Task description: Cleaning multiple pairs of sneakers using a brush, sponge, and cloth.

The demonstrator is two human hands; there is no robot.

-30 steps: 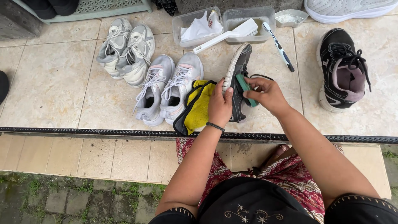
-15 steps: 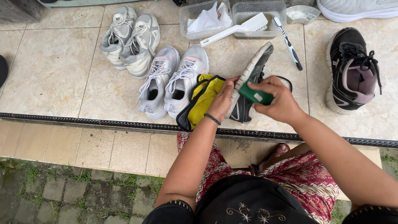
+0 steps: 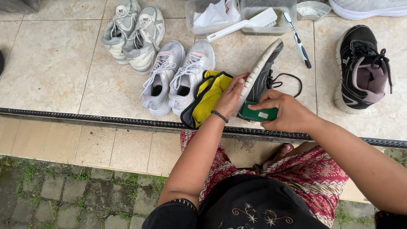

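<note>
My left hand presses against the white sole edge of a black shoe that stands tilted on its side on the tiled floor. A dark bead bracelet sits on that wrist. My right hand grips a small green block and holds it against the heel end of the same shoe. The shoe's black lace loops out to the right. A yellow cloth with a dark border lies crumpled just left of my left hand.
Two pairs of pale grey sneakers lie to the left. A black sneaker rests at the right. Clear tubs, a white brush, a toothbrush and a small dish stand behind. A dark drain grate edges the step.
The shoe has tipped more upright on its side. My right hand with the green block has slid down from the shoe's middle to its heel end.
</note>
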